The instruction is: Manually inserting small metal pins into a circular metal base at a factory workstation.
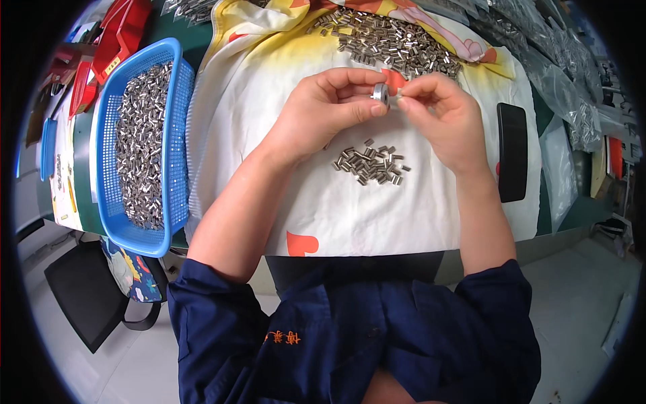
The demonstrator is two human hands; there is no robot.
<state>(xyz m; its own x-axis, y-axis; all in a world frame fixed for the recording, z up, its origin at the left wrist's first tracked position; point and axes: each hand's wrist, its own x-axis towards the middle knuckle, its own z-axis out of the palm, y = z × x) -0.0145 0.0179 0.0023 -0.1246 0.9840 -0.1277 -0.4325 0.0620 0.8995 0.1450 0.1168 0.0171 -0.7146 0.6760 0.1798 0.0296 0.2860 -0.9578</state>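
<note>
Between the thumb and fingers of my left hand [316, 111] is a short, thick metal ring [381, 95] with a dark hole, its face turned toward the right. Close beside that hole, my right hand [445, 114] has thumb and forefinger pinched together. Whatever small piece sits at those fingertips is too tiny to make out. Below both hands a small pile of short metal cylinders [370, 163] lies on the white cloth [336, 225]. A larger heap of similar cylinders [404, 44] spreads over the cloth beyond my hands.
A blue plastic basket [176, 135] full of metal cylinders stands at the left. On the right lies a black phone-like slab [513, 151]. Clear plastic bags of parts [558, 74] crowd the far right, and red bins [121, 40] stand at the far left.
</note>
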